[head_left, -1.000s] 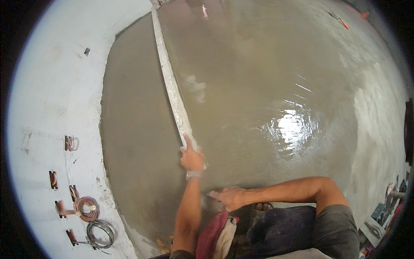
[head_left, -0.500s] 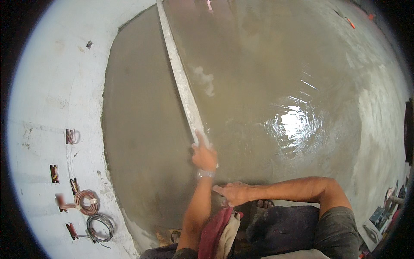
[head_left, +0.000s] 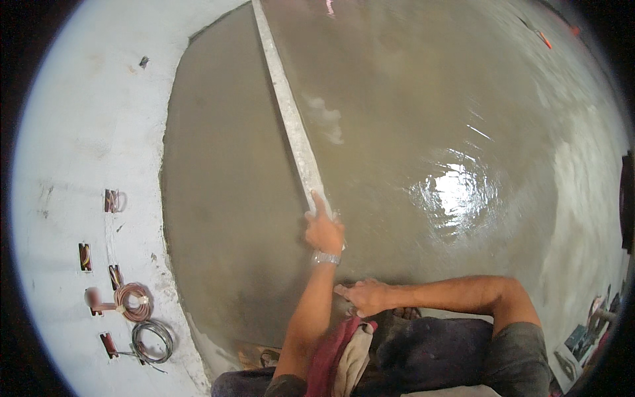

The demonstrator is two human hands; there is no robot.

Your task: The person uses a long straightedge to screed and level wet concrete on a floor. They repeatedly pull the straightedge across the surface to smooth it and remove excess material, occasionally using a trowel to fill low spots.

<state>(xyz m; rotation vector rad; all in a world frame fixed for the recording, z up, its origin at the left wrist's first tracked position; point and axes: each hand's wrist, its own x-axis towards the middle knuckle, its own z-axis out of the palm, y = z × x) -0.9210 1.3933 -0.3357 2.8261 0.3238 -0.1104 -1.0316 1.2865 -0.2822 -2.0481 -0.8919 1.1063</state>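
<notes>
Wet grey cement (head_left: 410, 106) covers most of the floor, glossy under a bright reflection near the middle right. White wall (head_left: 86, 139) bounds it on the left. Lying on the cement, a long pale straightedge (head_left: 292, 119) runs from the top of the view down to the person's left hand, with smooth grey surface on both sides. A dark trouser leg (head_left: 436, 351) bends at the bottom, beside a maroon cloth (head_left: 329, 360). The left hand (head_left: 324, 228) grasps the straightedge's near end, index finger laid along it. Near the cloth, the right hand (head_left: 368, 296) has its index finger stretched leftward; I cannot tell whether the other fingers hold anything. Smaller still are a brown cable coil (head_left: 147, 309) by the wall and a silvery wristband (head_left: 326, 257) on the left wrist.
</notes>
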